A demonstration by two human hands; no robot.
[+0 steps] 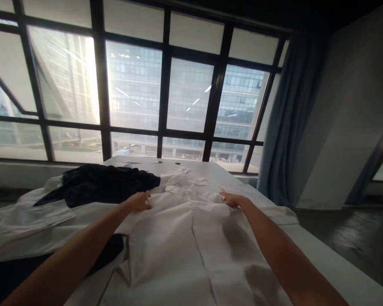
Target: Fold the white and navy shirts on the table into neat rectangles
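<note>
A white coat or shirt lies spread over the table, its collar end away from me and a long seam running down its middle. At its upper left edge, my left hand has its fingers closed on the cloth. My right hand pinches the upper right edge, level with the left. Both arms reach forward over the garment. Its lower end runs out of view. Beyond my hands, the white cloth is bunched in folds around the collar.
To the left, a dark garment lies heaped on more white clothing. The white table reaches toward a wide window with dark frames. A blue curtain hangs at the right, beside a wall or pillar.
</note>
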